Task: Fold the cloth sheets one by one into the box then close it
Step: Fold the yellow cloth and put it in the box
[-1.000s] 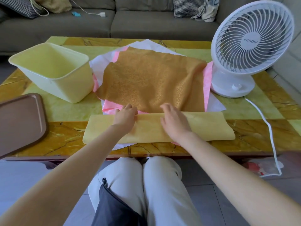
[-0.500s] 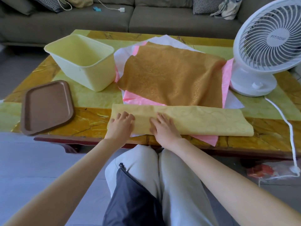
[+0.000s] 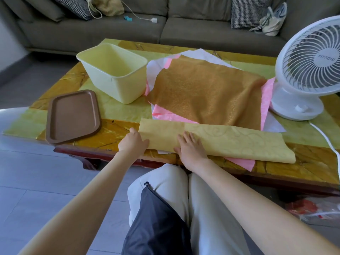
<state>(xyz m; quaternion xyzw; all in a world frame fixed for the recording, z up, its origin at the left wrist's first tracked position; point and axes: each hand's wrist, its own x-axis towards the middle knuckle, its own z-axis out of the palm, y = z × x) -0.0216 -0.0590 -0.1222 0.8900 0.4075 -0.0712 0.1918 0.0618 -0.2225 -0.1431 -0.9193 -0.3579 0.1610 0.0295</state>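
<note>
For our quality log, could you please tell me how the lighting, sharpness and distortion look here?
Head view: soft daylight, no hard shadows; faint sheen on the gold cloth; wide-angle distortion bends the table edges; the fan grille is sharp.

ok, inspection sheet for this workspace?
Surface: table, marbled yellow and green.
Job's things: box, open, looks empty, far left; lid lying beside it; yellow cloth folded into a strip at the near edge; gold cloth over pink cloth and white cloth behind it.
Clutter: fan on the table, right.
Hands: right hand flat on the strip; left hand at its left end, fingertips hidden.
Cables: fan cable off the right edge; charger cable on the sofa.
Surroundings: sofa, cushions, bags; tiled floor.
</note>
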